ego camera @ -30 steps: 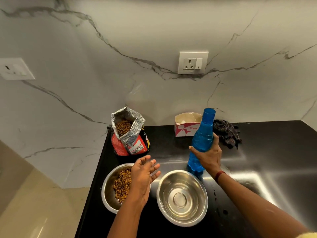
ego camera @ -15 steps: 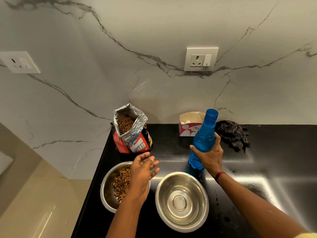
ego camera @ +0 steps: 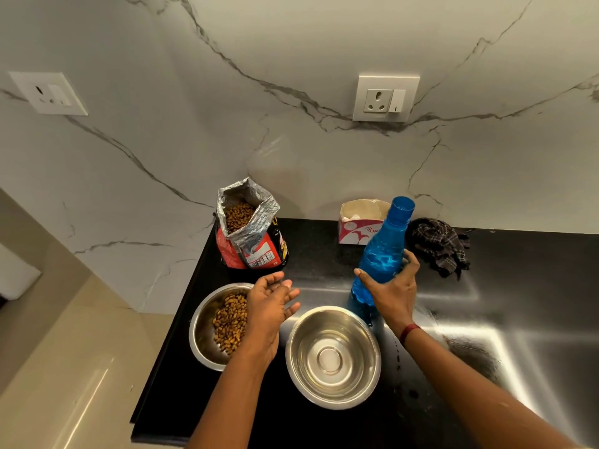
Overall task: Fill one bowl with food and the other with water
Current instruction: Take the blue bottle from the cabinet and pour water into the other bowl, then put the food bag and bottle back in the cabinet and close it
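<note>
Two steel bowls stand side by side on the black counter [ego camera: 324, 260]. The left bowl [ego camera: 198, 322] holds brown kibble [ego camera: 228, 322]. The right bowl [ego camera: 304, 354] is empty and dry. My left hand [ego camera: 269, 306] hovers over the left bowl's right rim, fingers spread and holding nothing. Just behind the right bowl stands a capped blue bottle [ego camera: 385, 251], leaning slightly; my right hand [ego camera: 393, 293] grips its lower body with thumb on the left and fingers round the right.
An open red and silver kibble bag [ego camera: 249, 234] stands behind the left bowl. A small pink and white box [ego camera: 358, 226] and a dark checked cloth [ego camera: 437, 244] lie by the marble wall. The counter's left edge [ego camera: 168, 367] drops to the floor.
The view has shifted a little. My left hand stays over the food bowl and my right hand keeps its hold on the bottle, which has not left the counter.
</note>
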